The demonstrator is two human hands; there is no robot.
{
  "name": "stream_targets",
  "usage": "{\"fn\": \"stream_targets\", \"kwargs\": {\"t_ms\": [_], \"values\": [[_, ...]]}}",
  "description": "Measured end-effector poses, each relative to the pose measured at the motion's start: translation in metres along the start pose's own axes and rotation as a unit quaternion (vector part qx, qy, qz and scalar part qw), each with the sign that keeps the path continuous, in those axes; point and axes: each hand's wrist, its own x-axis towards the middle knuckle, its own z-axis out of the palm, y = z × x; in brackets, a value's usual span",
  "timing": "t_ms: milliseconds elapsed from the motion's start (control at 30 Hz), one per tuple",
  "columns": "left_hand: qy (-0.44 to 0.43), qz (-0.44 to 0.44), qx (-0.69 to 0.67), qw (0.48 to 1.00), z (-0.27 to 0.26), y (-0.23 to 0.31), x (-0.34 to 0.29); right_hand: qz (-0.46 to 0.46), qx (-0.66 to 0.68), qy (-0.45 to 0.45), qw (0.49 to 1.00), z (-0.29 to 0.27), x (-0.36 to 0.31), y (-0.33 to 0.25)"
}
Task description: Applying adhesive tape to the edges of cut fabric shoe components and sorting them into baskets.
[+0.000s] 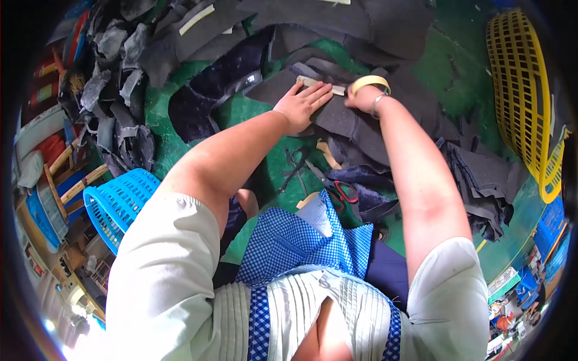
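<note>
dark cloth pieces (349, 123) lay layered across a green floor (466, 36), one stack spread at the middle of the view. a perforated yellow basket (522, 84) stood at the far right, while a heap of gray scraps (114, 90) spread at the left, above a blue basket (126, 201). scissors (330, 182) with red-trimmed handles rested nearer the body, just beside the cloth. the left hand (303, 107) lay flat on the stack, its grip wide and empty. the right hand (365, 99) curled close by, its fingers drawn in; what that grip held could not be told. a cream tape roll (369, 79) showed against the right hand, and a pale strip (339, 91) ran beneath the left fingers toward the right fingertips.
</note>
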Motion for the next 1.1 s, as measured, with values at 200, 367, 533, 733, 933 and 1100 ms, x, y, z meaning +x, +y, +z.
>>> {"fn": "stream_targets", "kwargs": {"t_ms": [200, 367, 533, 733, 933, 1100], "values": [[0.135, 0.027, -0.117, 0.983, -0.069, -0.001, 0.016, 0.009, 0.143, 0.562, 0.815, -0.025, -0.103, 0.013], [0.510, 0.133, 0.036, 0.849, -0.202, 0.002, 0.042, 0.006, 0.308, 0.692, 0.653, -0.001, -0.175, 0.081], [0.430, -0.019, 0.172, 0.886, -0.209, -0.049, 0.028, -0.018, 0.157, 0.607, 0.779, 0.008, -0.160, 0.034], [0.075, -0.126, -0.396, 0.907, -0.158, 0.009, 0.036, -0.147, 0.270, 0.522, 0.796, 0.012, -0.138, -0.027], [0.020, -0.062, -0.721, 0.690, -0.124, 0.055, 0.024, -0.213, 0.232, 0.498, 0.808, 0.011, -0.112, -0.044], [0.160, 0.004, -0.556, 0.816, -0.174, 0.031, 0.031, 0.035, -0.231, 0.579, 0.781, -0.027, -0.125, 0.045]]}}
